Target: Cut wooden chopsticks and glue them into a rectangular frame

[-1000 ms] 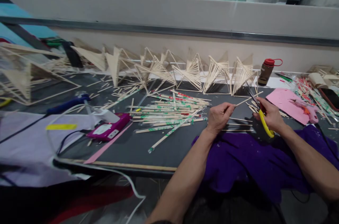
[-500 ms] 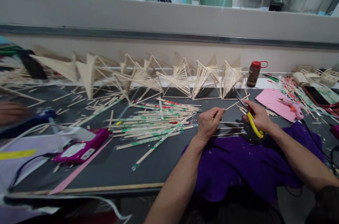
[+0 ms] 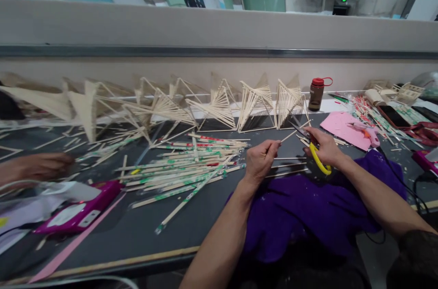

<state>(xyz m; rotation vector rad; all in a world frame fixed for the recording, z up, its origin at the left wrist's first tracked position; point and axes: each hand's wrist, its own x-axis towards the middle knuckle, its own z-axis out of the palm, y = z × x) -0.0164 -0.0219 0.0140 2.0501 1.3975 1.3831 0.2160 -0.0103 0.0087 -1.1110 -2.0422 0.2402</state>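
The left hand (image 3: 260, 160) is pinching one end of a thin wooden stick (image 3: 290, 135), its grip pressed together at thumb and forefinger. The stick is pointing away from the left grip, its long axis slanting forward and to the right, above the dark tabletop (image 3: 191, 220). Over on the other side, the right hand (image 3: 323, 145) is wrapping its grip round the yellow-handled scissors (image 3: 316, 160), whose blades are angling forward and left, crossing the stick nearer its far end. Whether the blades are closing on the wood, I cannot tell. The left hand is the nearer one to the stick, touching it; the right is sitting just beside its far end.

Behind them a row of stick frames (image 3: 289, 100) is standing, wrapped sticks (image 3: 181, 168) are lying to the left, and a purple cloth (image 3: 290, 216) is spreading below the wrists.

Against the earlier frame, the view is swinging right, and another person's hand (image 3: 44, 166) is showing more fully by the magenta box (image 3: 80, 209); both grips are keeping their hold.
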